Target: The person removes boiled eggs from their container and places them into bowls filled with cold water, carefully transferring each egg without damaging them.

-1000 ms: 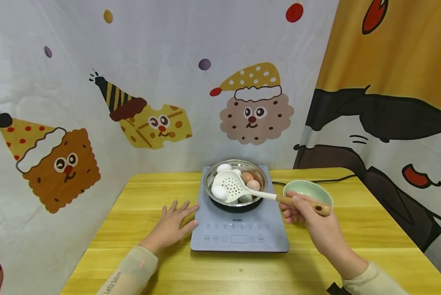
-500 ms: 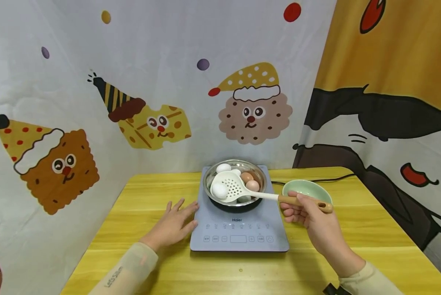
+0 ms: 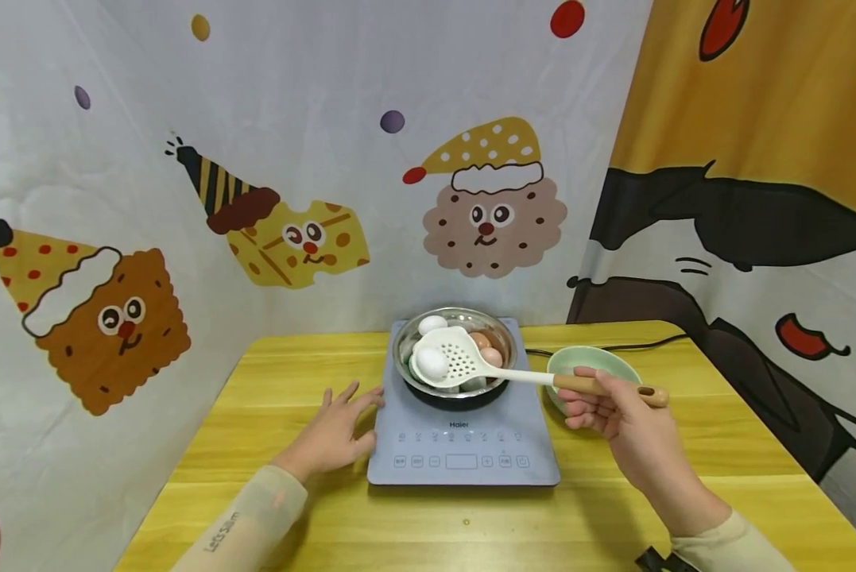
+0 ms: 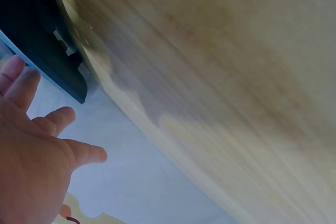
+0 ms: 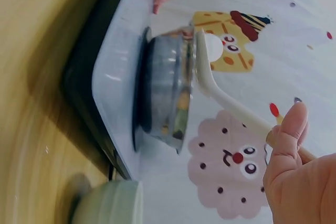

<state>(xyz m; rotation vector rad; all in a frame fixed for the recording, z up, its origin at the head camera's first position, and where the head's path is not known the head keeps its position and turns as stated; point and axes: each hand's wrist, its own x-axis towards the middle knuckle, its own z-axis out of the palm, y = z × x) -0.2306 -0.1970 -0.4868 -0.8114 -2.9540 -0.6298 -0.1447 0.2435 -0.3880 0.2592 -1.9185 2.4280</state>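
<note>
My right hand (image 3: pixel 638 433) grips the wooden handle of a white skimmer (image 3: pixel 460 356). A white egg (image 3: pixel 431 363) rests in the skimmer's perforated bowl. In the right wrist view the skimmer's head (image 5: pixel 203 72) is just off the rim of the steel pot (image 5: pixel 167 77). Inside the pot (image 3: pixel 511 343) are several eggs, white ones such as this white egg (image 3: pixel 432 323) and brown ones such as this brown egg (image 3: pixel 492 357); some are partly hidden. My left hand (image 3: pixel 333 433) has its fingers spread, with fingertips at the left edge of the induction cooker (image 3: pixel 462 441).
A pale green bowl (image 3: pixel 613 361) stands right of the cooker, partly behind my right hand. A black cord (image 3: pixel 645 348) runs along the back of the wooden table (image 3: pixel 463 540). A printed curtain (image 3: pixel 313 95) hangs close behind.
The skimmer has risen slightly and shifted right with the egg in it, and my right hand has moved right with it. My left hand stays beside the cooker.
</note>
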